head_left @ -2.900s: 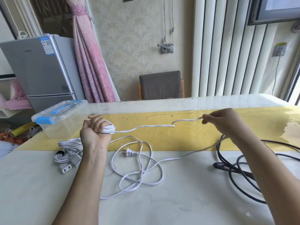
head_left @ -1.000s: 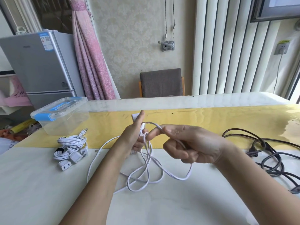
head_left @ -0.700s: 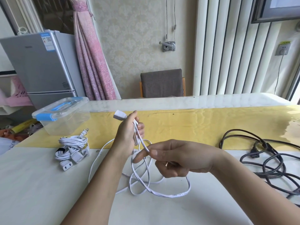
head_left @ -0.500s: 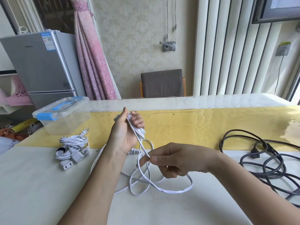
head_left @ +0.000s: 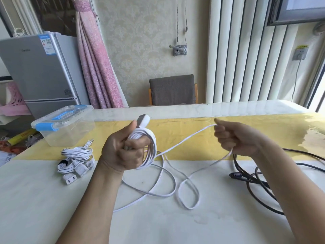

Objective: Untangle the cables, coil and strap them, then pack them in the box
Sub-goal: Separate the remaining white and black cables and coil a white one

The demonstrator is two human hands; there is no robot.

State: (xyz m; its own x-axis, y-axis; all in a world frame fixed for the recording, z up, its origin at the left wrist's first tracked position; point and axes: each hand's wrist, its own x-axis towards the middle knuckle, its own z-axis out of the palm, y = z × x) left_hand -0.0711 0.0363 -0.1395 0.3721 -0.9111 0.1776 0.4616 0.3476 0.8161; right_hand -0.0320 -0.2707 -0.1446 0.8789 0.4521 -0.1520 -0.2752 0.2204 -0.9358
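While the left hand [head_left: 121, 153] clamps loops of the white cable [head_left: 154, 148], the right hand [head_left: 237, 140] pinches its strand.

The table [head_left: 52, 208] (yellow strip [head_left: 193, 136] across it) carries a clear box [head_left: 66, 128], a strapped white bundle [head_left: 75, 160], loose white cable [head_left: 163, 196] and black cable [head_left: 236, 175].

Bright daylight from the right glares on the table [head_left: 299, 131]; sharp, wide-angle bowing at edges.

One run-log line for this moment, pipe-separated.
stage: coiling white cable | left hand: grips coil | right hand: pinches strand | strapped bundle: on table | black cable: loose | box: lid on
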